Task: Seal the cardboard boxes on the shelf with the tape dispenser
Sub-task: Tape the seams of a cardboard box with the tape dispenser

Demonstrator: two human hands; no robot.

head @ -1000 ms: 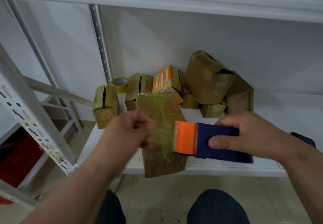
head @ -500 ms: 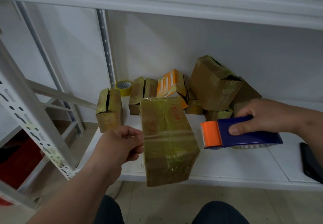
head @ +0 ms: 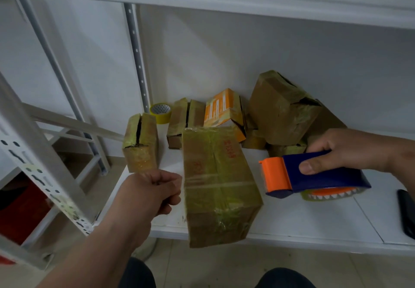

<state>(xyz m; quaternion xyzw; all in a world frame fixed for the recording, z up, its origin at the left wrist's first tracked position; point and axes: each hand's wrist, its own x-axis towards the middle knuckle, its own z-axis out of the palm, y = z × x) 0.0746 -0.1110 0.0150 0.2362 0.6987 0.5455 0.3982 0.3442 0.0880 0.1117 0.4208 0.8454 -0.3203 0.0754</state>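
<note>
Centre frame at shelf edge: taped box beside clenched left hand, tape dispenser grasped in right hand; split box, centre left, unsealed.

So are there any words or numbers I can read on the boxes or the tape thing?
Front cardboard box: red stamped marks, too blurred to read.
Orange and white box: white stripes and print, too small to read.
Tape dispenser: no text visible.
Other brown boxes: none visible.

Blue-and-orange tape dispenser; brown box; yellow tape roll.
</note>
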